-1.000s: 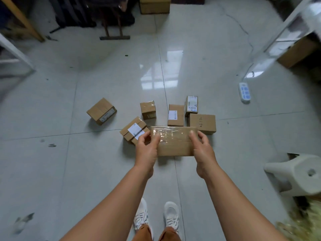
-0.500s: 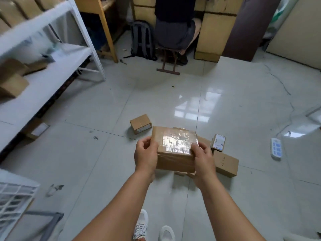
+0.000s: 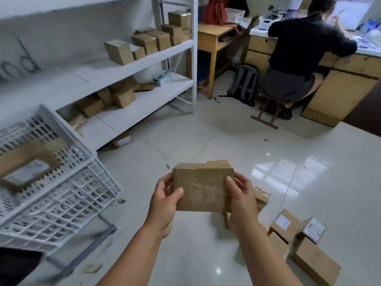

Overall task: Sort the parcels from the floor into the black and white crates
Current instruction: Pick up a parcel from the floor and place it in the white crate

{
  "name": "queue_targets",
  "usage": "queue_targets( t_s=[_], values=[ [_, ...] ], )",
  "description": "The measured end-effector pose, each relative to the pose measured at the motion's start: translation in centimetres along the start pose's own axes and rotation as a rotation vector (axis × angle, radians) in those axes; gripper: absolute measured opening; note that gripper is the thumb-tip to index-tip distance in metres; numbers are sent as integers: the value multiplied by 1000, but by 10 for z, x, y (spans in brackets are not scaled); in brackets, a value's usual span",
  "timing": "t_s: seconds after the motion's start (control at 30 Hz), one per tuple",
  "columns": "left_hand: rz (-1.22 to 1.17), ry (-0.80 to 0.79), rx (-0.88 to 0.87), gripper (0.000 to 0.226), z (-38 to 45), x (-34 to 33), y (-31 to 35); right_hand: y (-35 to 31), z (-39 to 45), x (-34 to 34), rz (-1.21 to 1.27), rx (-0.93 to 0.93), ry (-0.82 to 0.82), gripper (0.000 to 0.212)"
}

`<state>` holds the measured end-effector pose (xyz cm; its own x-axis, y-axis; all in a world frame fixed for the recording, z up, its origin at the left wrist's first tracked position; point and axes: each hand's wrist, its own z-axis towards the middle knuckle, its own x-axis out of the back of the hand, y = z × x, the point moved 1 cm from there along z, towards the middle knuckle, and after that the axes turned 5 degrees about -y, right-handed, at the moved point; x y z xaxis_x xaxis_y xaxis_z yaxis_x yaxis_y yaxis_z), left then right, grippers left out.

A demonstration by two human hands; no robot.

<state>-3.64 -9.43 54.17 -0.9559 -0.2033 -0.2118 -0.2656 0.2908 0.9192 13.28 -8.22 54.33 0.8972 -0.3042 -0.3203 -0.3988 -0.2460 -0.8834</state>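
I hold a taped brown cardboard parcel [image 3: 201, 187] in front of me at mid-frame, above the floor. My left hand [image 3: 165, 200] grips its left edge and my right hand [image 3: 241, 198] grips its right edge. A white lattice crate [image 3: 68, 195] stands tilted at the left, with a labelled parcel [image 3: 26, 164] inside it. A dark shape, perhaps the black crate [image 3: 18, 265], shows at the bottom left corner. Several more parcels [image 3: 286, 226] lie on the tiled floor at the lower right.
A white metal shelf unit [image 3: 144, 58] with cardboard boxes fills the upper left. A person [image 3: 305, 50] sits on a stool at a wooden desk at the back right, a grey backpack [image 3: 245, 84] beside them. One small box [image 3: 121, 140] lies under the shelf.
My view has swung up and left from the pile of parcels. The white crate and shelves have come into view. Both hands kept hold of the parcel and turned it.
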Motion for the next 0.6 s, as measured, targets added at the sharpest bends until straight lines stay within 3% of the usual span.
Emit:
queue_targets(
  t_s=[0.3,0.6],
  values=[
    [-109,178,-176,43,-15,129,55,20,-31,-143,-29,17,-232,18],
    [-20,324,-292,48,-35,256,106,61,-76,-280,-75,0,-382,30]
  ],
)
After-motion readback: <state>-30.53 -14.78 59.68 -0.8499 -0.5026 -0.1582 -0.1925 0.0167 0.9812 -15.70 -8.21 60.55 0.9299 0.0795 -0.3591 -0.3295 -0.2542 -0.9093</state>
